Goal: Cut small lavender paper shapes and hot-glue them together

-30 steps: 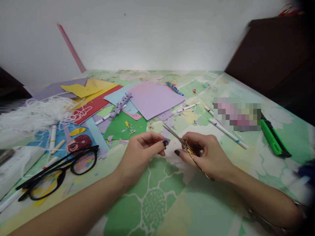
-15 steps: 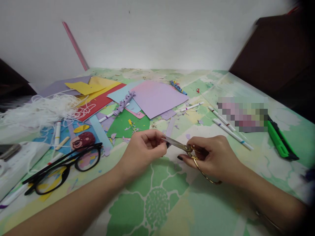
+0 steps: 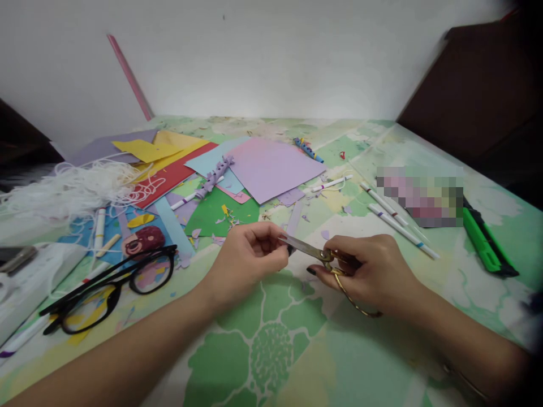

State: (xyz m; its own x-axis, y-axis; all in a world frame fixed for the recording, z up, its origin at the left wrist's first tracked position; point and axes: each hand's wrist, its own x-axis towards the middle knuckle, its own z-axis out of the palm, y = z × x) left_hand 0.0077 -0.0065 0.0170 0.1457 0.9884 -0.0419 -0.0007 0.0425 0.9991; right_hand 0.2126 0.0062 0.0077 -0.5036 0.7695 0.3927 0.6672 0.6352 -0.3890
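Note:
My right hand grips a pair of gold-handled scissors, one handle loop hanging below the fingers. The blades point left and their tips reach the fingertips of my left hand. That hand is closed in a pinch, thumb against fingers; whatever lies in the pinch is too small or hidden to make out. Both hands are above the flowered tablecloth. Just beyond them lie a lilac paper strip and a green paper sheet scattered with scraps.
At left are black-framed glasses, a power strip, tangled white string and a dark red bear-faced item. Lilac paper lies at the back. To the right are slim markers and a green box cutter.
Both hands and the scissors hold almost the same pose. The view has shifted very slightly; nothing else has visibly moved.

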